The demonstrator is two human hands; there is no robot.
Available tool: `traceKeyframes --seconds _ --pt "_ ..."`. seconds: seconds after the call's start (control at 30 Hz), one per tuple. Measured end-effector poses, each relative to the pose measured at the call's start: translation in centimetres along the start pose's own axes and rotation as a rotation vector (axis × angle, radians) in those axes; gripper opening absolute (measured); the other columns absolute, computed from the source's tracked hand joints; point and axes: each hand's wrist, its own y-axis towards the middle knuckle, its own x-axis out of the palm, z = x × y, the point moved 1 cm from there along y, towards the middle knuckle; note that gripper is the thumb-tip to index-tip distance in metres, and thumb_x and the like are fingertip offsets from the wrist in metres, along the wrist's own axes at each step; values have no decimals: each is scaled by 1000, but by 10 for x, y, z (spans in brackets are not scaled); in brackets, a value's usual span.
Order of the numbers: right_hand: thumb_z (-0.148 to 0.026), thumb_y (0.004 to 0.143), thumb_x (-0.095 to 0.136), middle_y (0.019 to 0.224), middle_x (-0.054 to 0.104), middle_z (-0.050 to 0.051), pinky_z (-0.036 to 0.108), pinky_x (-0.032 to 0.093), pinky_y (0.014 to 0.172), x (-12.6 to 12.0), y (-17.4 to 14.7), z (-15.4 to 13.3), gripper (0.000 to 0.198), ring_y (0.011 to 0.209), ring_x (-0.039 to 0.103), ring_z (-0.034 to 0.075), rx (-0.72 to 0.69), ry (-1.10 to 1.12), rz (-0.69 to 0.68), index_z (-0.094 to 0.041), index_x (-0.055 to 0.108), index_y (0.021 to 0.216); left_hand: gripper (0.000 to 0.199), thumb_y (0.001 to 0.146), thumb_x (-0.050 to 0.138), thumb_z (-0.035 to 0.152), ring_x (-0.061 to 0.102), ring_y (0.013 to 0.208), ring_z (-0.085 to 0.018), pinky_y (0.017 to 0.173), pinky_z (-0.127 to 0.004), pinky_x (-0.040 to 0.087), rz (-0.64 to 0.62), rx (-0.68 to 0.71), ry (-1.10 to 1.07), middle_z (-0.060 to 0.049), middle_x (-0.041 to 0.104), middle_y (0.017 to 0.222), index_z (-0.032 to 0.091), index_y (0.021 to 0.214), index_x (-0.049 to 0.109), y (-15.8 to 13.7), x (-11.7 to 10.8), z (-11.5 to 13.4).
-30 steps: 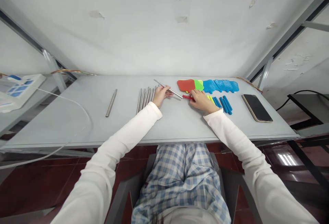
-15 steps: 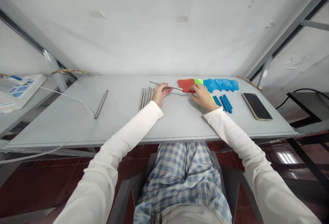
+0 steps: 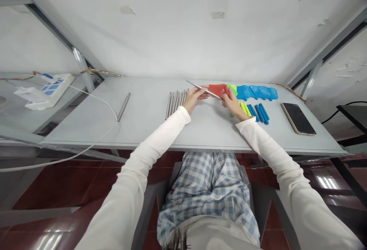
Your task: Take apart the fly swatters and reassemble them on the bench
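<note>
With our left hand (image 3: 195,99) we pinch a tapered metal rod (image 3: 212,94) aslant above the desk (image 3: 143,124); our right hand (image 3: 231,101) grips a red tube (image 3: 226,89) near the rod's lower end, whether touching we cannot tell. More metal rods (image 3: 171,104) lie beside our left hand, yellow tubes (image 3: 244,108) and blue tubes (image 3: 261,114) beside our right.

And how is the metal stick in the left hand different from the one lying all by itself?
The held rod is in the left hand; the lone rod lies on the table.
The held rod slants from upper left to lower right in the picture; the lone rod, from upper right to lower left.
Both are silvery, slim and straight.
</note>
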Motion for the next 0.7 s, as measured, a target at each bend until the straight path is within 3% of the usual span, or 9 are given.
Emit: traceKeyframes --seconds 0.1,0.23,0.33,0.43,0.47,0.53,0.6,0.63,0.7 --pt "-50 95 31 72 51 2 27 36 62 4 0 -11 36 64 42 14 -46 53 -15 -21 48 82 23 83 65 28 68 79 -12 90 -30 50 -37 12 15 -5 71 85 15 102 67 -4 7 2" --pt "-53 92 40 64 48 -1 26 30 58 5 -3 -11 39 58 37 12 -88 -10 -63 -21 43 69 29 83 64 37 67 93 -18 94 -33 47 -113 -19 181 -8 72 93 16 103 67 -7 0 -1" --pt "-50 94 36 63 50 -1 26 27 57 3 -6 -4 37 57 38 13 -48 -33 -47 -22 44 71 30 77 69 40 57 118 -26 108 -42 36 -92 54 597 -11 68 112 19 97 69 -13 -22 2" --pt "-50 95 34 64 52 1 27 26 56 -2 -8 3 38 57 41 14 14 -95 -5 -22 46 73 29 72 73 34 39 136 -32 118 -50 10 -3 163 1085 -12 56 135 22 98 69 -27 -58 17" --pt "-50 95 34 66 54 1 27 26 56 -3 -8 5 37 57 42 14 27 -123 2 -22 47 73 28 76 68 33 36 138 -32 118 -51 8 90 176 1196 -12 53 138 22 102 68 -33 -74 24" --pt "-49 94 35 68 57 3 27 25 55 -5 -8 7 36 58 45 15 39 -172 3 -22 50 75 33 84 56 31 30 140 -34 116 -56 9 450 163 1346 -17 47 143 18 114 62 -46 -109 40" --pt "-47 94 35 68 58 3 28 24 55 -7 -8 7 35 59 47 16 46 -205 4 -22 51 75 44 85 52 32 25 140 -41 111 -62 13 821 26 1436 -24 39 146 11 124 54 -59 -147 53" --pt "-46 93 36 68 58 3 28 24 55 -7 -9 6 34 59 47 16 45 -215 3 -22 51 75 48 86 50 35 21 140 -45 109 -65 14 919 -75 1462 -25 36 147 9 127 51 -64 -164 57" --pt "-46 92 38 67 57 3 28 23 55 -8 -9 4 34 58 47 16 39 -226 -4 -22 51 73 47 89 45 38 30 135 -46 106 -66 18 976 -300 1490 -25 39 144 9 126 50 -70 -194 62"
